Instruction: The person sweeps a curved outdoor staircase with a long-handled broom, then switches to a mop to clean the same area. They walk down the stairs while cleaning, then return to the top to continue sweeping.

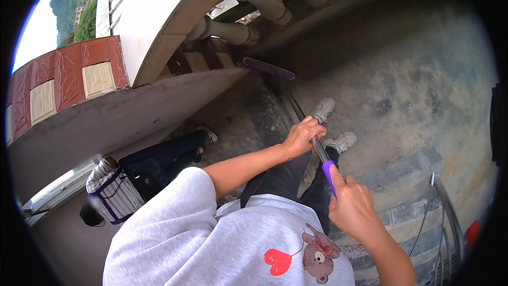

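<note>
A long-handled push broom or squeegee with a dark metal pole point(320, 151) crosses the view in front of me. My left hand point(304, 136) is closed around the middle of the pole. Lower down, my right hand point(351, 202) grips the purple plastic sleeve at the pole's end, its thumb lying along the sleeve. The tool's wide purple head point(269, 68) is at the far end, near the foot of the balustrade and the wall corner; its underside is hidden, and I cannot tell its exact type.
Concrete steps point(397, 198) with a metal handrail point(448, 206) descend at the right. Stone balusters point(234, 31) line the far edge above the concrete floor point(405, 87). Another person in a striped top point(119, 194) stands at the left by the wall point(131, 111).
</note>
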Demonstrator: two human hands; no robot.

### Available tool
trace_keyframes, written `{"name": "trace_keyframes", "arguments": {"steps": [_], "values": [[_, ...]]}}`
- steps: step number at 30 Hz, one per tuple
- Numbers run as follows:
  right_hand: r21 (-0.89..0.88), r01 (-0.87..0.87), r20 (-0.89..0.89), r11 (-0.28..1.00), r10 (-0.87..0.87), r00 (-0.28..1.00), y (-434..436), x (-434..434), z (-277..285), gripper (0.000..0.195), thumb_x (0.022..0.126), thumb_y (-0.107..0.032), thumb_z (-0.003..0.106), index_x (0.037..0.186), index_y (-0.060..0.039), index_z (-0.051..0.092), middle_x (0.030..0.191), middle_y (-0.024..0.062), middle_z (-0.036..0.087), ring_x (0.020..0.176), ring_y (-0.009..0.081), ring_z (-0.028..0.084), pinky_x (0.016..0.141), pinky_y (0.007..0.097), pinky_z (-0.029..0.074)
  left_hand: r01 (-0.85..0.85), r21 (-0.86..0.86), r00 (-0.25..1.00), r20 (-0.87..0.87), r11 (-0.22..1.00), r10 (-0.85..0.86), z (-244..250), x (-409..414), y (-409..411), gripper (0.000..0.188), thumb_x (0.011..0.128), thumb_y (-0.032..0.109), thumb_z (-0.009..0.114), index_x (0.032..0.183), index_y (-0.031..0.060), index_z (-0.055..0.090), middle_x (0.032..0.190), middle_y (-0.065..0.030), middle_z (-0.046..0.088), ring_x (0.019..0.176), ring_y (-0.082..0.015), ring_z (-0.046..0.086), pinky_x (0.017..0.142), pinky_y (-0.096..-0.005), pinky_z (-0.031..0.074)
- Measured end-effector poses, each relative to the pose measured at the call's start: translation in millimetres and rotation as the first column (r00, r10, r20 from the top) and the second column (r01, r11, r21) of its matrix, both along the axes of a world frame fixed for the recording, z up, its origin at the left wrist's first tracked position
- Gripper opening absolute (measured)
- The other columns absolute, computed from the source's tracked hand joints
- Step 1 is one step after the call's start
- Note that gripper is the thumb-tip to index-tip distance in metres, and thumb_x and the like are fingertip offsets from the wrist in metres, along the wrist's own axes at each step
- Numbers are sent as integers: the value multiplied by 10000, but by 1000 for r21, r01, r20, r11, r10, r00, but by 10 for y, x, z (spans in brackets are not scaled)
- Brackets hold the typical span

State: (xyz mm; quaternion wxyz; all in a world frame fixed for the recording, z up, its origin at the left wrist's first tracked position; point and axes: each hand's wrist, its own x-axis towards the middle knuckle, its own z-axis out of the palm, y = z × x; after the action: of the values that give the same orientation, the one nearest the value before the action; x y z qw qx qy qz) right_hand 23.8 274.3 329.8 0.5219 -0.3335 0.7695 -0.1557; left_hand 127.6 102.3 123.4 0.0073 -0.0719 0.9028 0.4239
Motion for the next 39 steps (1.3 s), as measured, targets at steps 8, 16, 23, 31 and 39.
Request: {"name": "trace_keyframes", "arguments": {"steps": [8,16,23,31,39], "values": [[34,170,-160,985,-163,974,-34,75,-111,522,748,-54,648,1250,17,525,808,217,591,676,396,616,613,471,486,47,132,995,-90,990,-35,-274,-354,118,95,755,71,716,819,57,647,715,-85,580,724,-274,550,615,-368,463],[6,309,-45,951,-308,950,506,60,125,528,727,1,623,1250,-29,555,813,207,590,683,396,599,627,473,467,44,130,999,2,990,-44,3,-211,485,105,751,111,718,807,72,638,703,-69,532,743,-266,545,612,-380,467],[-107,200,-136,974,-214,967,21,158,-705,517,733,-54,652,1242,-35,564,824,192,606,648,372,621,608,467,490,39,33,999,1,999,-39,-625,-80,-64,92,757,128,711,779,63,649,712,-85,564,744,-284,544,653,-386,466],[-24,200,-235,979,-200,951,-80,125,-494,471,760,-70,642,1219,-2,565,801,184,607,646,360,633,589,450,504,148,187,989,3,971,-151,-761,-268,-41,118,769,131,706,831,46,654,783,-91,613,793,-291,554,693,-379,470],[60,488,200,871,-490,849,651,228,412,509,791,0,609,1290,16,509,890,179,635,701,246,630,634,364,499,237,318,968,4,918,-251,257,26,378,258,744,93,721,969,52,602,775,-83,565,804,-279,549,636,-386,475]]}}
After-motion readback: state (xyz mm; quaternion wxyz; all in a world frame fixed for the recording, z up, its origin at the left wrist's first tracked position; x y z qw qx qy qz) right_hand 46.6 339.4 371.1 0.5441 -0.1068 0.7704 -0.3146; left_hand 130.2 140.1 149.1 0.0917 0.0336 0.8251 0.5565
